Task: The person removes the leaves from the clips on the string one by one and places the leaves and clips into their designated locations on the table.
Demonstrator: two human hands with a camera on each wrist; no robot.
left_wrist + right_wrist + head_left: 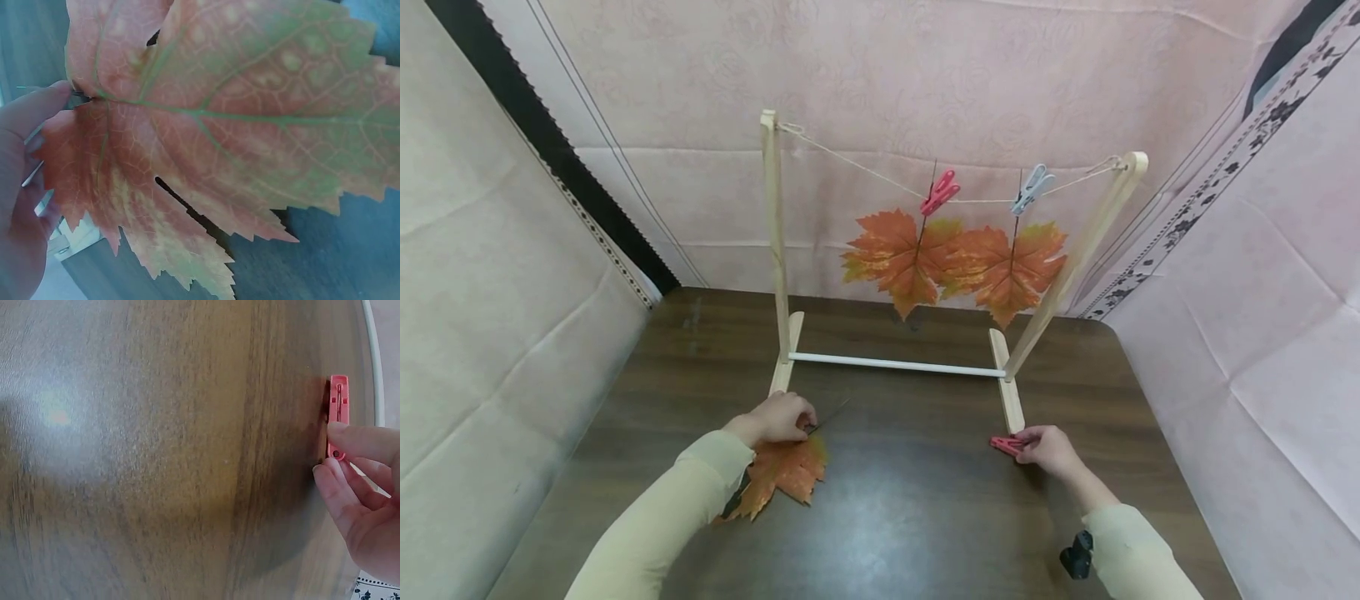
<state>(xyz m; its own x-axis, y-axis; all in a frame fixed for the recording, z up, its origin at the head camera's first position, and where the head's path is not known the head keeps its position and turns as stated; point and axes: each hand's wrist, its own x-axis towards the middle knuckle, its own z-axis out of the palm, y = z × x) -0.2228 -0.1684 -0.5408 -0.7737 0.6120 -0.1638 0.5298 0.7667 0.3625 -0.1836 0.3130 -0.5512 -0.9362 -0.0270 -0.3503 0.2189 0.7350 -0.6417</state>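
Observation:
My left hand pinches the dark stem of an orange artificial maple leaf, whose blade hangs below the fingers at the front left. In the left wrist view the leaf's veined blade fills most of the picture, with the thumb at the base of the stem. Over the table at the right, my right hand holds a red clothespin between thumb and fingers. The right wrist view shows this clothespin pointing away from the hand, close to the tabletop.
A wooden frame with a left post, a right post and a white crossbar stands behind the hands. From its string two maple leaves hang, under a red clothespin and a blue clothespin. Pale cloth surrounds the table.

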